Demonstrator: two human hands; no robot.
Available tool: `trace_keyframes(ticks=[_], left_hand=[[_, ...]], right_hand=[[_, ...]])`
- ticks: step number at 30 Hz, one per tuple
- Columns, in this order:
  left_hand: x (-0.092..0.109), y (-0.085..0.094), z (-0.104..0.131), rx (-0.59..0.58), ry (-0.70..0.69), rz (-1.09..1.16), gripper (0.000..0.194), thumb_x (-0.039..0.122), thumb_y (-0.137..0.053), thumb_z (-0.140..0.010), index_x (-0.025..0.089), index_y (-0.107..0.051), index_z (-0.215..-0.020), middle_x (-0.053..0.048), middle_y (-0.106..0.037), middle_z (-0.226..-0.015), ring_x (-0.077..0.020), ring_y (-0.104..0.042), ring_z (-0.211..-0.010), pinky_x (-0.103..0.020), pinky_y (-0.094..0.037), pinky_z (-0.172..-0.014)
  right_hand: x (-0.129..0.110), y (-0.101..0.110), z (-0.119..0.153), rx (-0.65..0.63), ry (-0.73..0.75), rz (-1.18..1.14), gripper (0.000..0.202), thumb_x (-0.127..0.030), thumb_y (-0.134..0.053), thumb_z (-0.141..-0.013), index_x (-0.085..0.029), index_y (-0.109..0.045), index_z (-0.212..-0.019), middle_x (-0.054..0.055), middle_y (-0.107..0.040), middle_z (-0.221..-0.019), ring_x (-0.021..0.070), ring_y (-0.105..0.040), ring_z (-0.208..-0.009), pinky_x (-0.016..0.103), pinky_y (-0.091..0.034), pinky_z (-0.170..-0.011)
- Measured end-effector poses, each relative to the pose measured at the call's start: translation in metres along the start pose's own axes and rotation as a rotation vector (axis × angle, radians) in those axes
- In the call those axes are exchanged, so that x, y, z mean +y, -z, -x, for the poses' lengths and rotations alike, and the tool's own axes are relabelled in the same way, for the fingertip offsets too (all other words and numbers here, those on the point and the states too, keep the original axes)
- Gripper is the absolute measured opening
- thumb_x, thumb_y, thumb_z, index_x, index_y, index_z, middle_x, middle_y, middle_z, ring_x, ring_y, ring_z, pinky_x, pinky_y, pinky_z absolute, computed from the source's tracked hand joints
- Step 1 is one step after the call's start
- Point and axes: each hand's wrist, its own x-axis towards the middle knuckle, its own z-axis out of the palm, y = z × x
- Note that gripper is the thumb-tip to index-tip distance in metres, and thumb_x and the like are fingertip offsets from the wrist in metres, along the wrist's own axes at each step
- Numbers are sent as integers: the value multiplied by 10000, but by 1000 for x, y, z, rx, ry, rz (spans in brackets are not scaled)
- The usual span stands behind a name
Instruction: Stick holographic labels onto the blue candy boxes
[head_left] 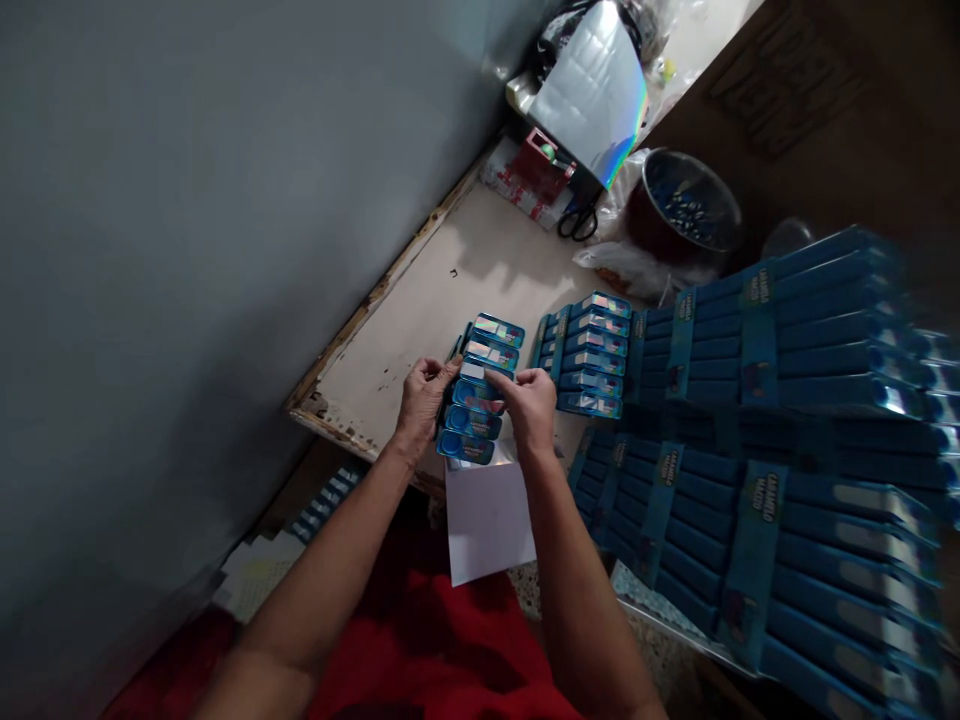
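Observation:
A row of small blue boxes (469, 420) lies near the front edge of the table. Two at its far end carry shiny silver stickers, while the nearest ones show a bare blue oval. My left hand (421, 405) is closed at the row's left side, thumb by a small white sticker (472, 371) on a middle box. From the right, my right hand (531, 405) reaches over the row with its other fingers curled and its index fingertip at that sticker's right edge. Its thumb is hidden. Below the row, a white sheet (491, 520) hangs over the table edge.
A similar banded bundle of blue boxes (592, 355) stands right of my hands. Large stacks of blue packs (810, 330) fill the right side. Behind are black scissors (577, 222), a red tape dispenser (541, 165), a silvery sheet (596, 90) and a bowl (686, 205). A grey wall (225, 200) borders the left.

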Motion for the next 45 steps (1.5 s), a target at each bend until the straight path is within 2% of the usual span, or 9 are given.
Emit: trace_keyframes(ticks=[3,6,9,13,17,21,25,35,45], left_hand=[[0,5,-2,133,38,-65,459,411,-879,-676,205,-528,-886,28,-585,-819,-121,-585,-733,-244,-495,-696],[17,15,17,308,-213,-318,400,320,-878,-696,199,-574,-926,1,-618,-888,-130,-601,-829,-244,-496,-788],[40,21,57,129,-280,-328,359,491,-763,-846,186,-668,-1010,-28,-681,-879,-146,-647,-786,-253,-520,-751],[56,14,103,-210,48,-51,630,678,-741,-797,161,-721,-1156,-72,-755,-864,-192,-708,-710,-291,-571,-670],[52,2,116,-135,174,103,461,524,-893,-691,142,-746,-904,-73,-767,-867,-160,-697,-673,-282,-588,-682],[49,8,111,-16,106,65,397,487,-902,-682,151,-730,-806,-16,-713,-730,-139,-664,-631,-260,-564,-656],[56,28,98,-52,-17,-204,353,486,-869,-715,162,-736,-760,1,-685,-673,-137,-637,-637,-236,-515,-633],[61,28,57,-4,-343,-767,264,465,-745,-828,214,-771,-753,-27,-754,-774,-181,-662,-726,-281,-470,-706],[50,37,35,-64,-253,-620,293,492,-753,-811,213,-772,-722,-16,-721,-681,-172,-627,-644,-267,-444,-631]], right_hand=[[-4,4,5,-18,-19,-72,493,-437,-869,-596,-242,-465,-802,-103,-534,-600,120,-578,-487,209,-421,-432],[-19,11,18,-18,-4,-124,482,-440,-852,-633,-244,-454,-822,-121,-488,-580,104,-537,-450,198,-402,-413],[-33,17,30,-35,10,-171,478,-456,-846,-655,-246,-448,-819,-131,-445,-561,91,-492,-435,196,-407,-402],[-38,19,39,-48,71,-151,455,-456,-837,-676,-245,-447,-778,-129,-420,-549,80,-435,-439,193,-376,-395],[-35,17,45,-60,108,-152,480,-512,-843,-693,-243,-448,-739,-119,-410,-557,75,-406,-456,199,-370,-426],[-28,28,47,-214,25,-283,481,-630,-772,-766,-229,-508,-802,-102,-500,-566,68,-414,-454,203,-388,-481],[-19,43,50,-373,-93,-353,601,-415,-965,-522,-207,-575,-929,-67,-644,-642,95,-549,-534,215,-428,-555],[2,14,46,12,229,-20,307,-282,-754,-723,-243,-535,-934,-74,-634,-700,149,-634,-665,257,-466,-660],[-1,2,39,7,229,107,305,-279,-723,-746,-251,-531,-981,-78,-659,-708,162,-659,-658,249,-438,-656]])
